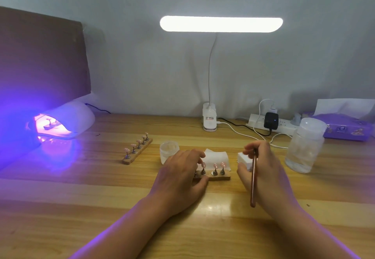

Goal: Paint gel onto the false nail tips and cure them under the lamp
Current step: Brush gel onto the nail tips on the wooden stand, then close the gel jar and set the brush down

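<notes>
A wooden strip (220, 177) carrying several pink nail tips (215, 166) on metal stands lies at the table's middle. My left hand (182, 174) grips its left end, thumb at the front and fingers over the stands. My right hand (261, 169) holds a rose-gold brush (253, 183), handle pointing back at me, its tip hidden near a small white block (243, 158). A second strip of nail tips (137, 150) lies farther left. The curing lamp (67, 120) glows purple at far left with another strip (50, 125) inside.
A small frosted jar (168, 150) and a white wipe (216, 155) sit behind the held strip. A clear lidded container (305, 145) stands at right, with a tissue box (345, 125), power strip (269, 124) and desk lamp base (209, 117) along the wall.
</notes>
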A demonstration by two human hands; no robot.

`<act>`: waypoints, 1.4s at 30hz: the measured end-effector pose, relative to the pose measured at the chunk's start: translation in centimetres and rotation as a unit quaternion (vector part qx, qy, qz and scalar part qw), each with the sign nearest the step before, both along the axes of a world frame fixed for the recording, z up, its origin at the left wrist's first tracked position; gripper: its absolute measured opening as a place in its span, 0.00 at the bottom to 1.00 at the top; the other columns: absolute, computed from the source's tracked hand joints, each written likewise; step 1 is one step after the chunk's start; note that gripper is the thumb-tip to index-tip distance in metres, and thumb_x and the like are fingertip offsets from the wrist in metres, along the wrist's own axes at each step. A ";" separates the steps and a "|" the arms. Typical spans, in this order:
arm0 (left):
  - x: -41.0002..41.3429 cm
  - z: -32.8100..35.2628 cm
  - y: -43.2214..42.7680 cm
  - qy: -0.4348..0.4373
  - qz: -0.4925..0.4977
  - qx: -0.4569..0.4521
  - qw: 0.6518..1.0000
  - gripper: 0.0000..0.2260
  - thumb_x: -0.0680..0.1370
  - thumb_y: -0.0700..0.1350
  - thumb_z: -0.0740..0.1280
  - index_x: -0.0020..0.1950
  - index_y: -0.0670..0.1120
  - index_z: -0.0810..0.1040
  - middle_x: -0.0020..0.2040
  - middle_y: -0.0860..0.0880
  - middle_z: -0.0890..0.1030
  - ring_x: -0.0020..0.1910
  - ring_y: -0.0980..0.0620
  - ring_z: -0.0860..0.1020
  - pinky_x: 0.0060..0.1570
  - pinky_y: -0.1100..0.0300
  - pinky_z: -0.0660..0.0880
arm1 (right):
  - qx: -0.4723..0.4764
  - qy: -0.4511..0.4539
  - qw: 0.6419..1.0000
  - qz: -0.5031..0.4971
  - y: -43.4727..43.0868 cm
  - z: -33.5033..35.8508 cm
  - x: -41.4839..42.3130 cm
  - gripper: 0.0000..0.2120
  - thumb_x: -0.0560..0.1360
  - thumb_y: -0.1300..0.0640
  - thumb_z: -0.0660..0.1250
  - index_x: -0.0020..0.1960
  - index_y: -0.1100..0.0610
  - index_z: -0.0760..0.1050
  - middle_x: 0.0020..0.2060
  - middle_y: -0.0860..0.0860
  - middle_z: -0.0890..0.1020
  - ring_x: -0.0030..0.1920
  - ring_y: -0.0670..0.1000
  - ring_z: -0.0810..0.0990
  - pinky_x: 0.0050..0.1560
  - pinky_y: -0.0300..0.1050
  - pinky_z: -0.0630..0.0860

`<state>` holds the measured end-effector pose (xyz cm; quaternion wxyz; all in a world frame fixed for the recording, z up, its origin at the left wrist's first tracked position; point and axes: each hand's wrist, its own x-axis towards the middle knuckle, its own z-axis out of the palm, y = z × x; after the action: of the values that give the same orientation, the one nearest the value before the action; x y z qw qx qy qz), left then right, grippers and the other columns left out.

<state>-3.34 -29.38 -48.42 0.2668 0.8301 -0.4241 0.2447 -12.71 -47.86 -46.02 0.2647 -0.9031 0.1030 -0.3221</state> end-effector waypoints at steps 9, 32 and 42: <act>0.7 1.0 0.9 0.027 0.137 -0.208 0.968 0.18 0.72 0.44 0.71 0.61 0.44 0.73 0.56 0.49 0.73 0.56 0.49 0.71 0.60 0.51 0.70 | -0.142 0.210 0.954 -0.160 -5.0 1.8 -1.4 0.29 0.69 0.33 0.68 0.60 0.48 0.61 0.59 0.49 0.74 0.60 0.53 0.71 0.54 0.50 0.72; 1.9 1.1 2.0 0.156 0.133 -0.269 0.941 0.21 0.73 0.51 0.74 0.59 0.55 0.67 0.52 0.58 0.75 0.49 0.62 0.74 0.43 0.70 0.68 | -0.084 0.127 0.986 -0.063 -4.2 1.8 -1.2 0.26 0.70 0.45 0.74 0.54 0.46 0.58 0.50 0.48 0.74 0.47 0.51 0.75 0.45 0.50 0.78; -3.1 1.4 -0.3 0.063 -0.031 -0.147 0.987 0.24 0.71 0.58 0.69 0.63 0.52 0.71 0.56 0.56 0.77 0.53 0.56 0.77 0.47 0.53 0.77 | -0.068 0.028 0.990 0.123 -1.6 2.1 -1.5 0.27 0.64 0.36 0.70 0.55 0.42 0.60 0.49 0.38 0.74 0.51 0.43 0.76 0.49 0.39 0.76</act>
<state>-6.47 -29.69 -47.06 0.4198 0.7820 -0.3914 0.2430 -14.24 -49.48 -43.88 0.2377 -0.9334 -0.0235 -0.2677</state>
